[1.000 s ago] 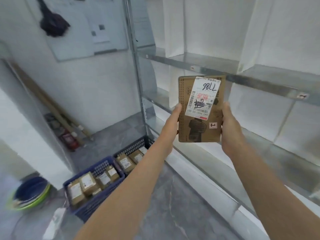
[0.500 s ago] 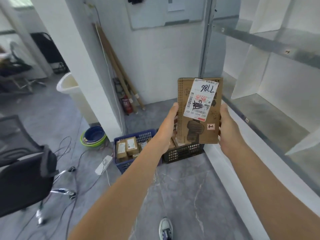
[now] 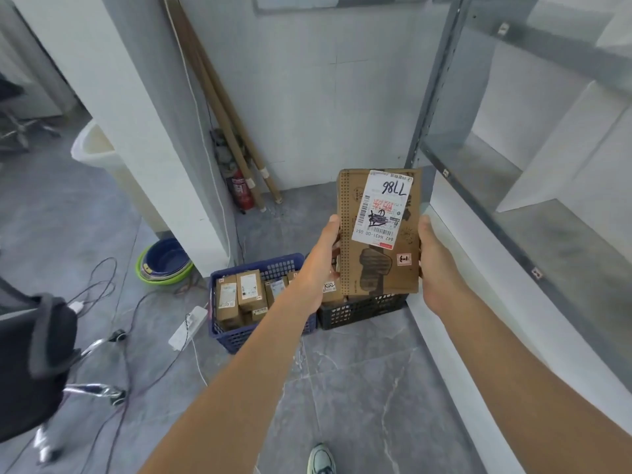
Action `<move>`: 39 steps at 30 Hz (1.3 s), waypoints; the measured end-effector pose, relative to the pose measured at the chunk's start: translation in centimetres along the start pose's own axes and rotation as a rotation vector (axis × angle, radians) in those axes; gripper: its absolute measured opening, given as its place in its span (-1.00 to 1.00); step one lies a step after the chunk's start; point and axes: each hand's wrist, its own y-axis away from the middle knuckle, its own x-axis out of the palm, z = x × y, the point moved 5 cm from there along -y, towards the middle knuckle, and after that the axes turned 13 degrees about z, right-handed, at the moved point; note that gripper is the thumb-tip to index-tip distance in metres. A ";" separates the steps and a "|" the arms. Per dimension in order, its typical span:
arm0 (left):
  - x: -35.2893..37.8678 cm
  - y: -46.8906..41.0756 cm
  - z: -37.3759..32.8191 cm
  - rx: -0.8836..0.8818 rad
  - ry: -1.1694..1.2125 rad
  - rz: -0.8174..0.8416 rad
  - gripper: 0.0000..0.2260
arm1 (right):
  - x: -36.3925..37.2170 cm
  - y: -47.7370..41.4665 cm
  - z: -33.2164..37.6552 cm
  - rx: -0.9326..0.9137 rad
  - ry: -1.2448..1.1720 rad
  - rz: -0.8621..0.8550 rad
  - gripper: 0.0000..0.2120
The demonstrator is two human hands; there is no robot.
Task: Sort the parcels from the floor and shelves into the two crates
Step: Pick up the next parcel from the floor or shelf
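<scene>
Stretching both arms forward, I hold the brown parcel (image 3: 374,268) upright between my left hand (image 3: 319,263) and right hand (image 3: 436,268), each gripping 1 long edge, its label (image 3: 381,210) facing me, above the black crate (image 3: 362,311) beside the blue crate (image 3: 239,335) on the floor (image 3: 359,388).

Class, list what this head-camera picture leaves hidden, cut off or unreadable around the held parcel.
Head view:
- Black crate: contents mostly hidden by parcel and left hand.
- Right hand: fingers hidden behind parcel.
- Label: fine print too small.
- Shelving: upper shelves cut off by top edge.
</scene>
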 end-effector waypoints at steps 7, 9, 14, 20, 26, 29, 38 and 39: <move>-2.3 -7.7 0.9 -0.091 0.019 0.002 -0.61 | -0.6 -8.4 -1.0 0.119 0.044 -0.002 -0.43; -2.9 -10.2 1.1 -0.109 0.021 0.000 -0.63 | -1.0 -11.2 -1.2 0.157 0.053 0.005 -0.41; -4.0 -17.9 2.6 -0.206 0.051 -0.068 -0.63 | -2.5 -19.4 -2.3 0.250 0.073 0.055 -0.41; -4.5 -28.9 4.8 -0.315 0.135 -0.156 -0.67 | -6.2 -31.0 -4.2 0.377 0.066 0.080 -0.43; -4.7 -39.3 8.9 -0.466 0.218 -0.188 -0.51 | -8.9 -41.1 -8.1 0.533 0.108 0.118 -0.39; -5.9 -43.0 12.1 -0.516 0.244 -0.234 -0.47 | -9.8 -45.5 -11.1 0.609 0.118 0.116 -0.38; -10.6 -54.7 24.2 -0.619 0.231 -0.274 -0.18 | -9.8 -56.9 -21.2 0.772 0.090 0.115 -0.48; -11.2 -55.9 26.2 -0.639 0.238 -0.290 -0.07 | -9.8 -58.2 -22.8 0.782 0.094 0.100 -0.49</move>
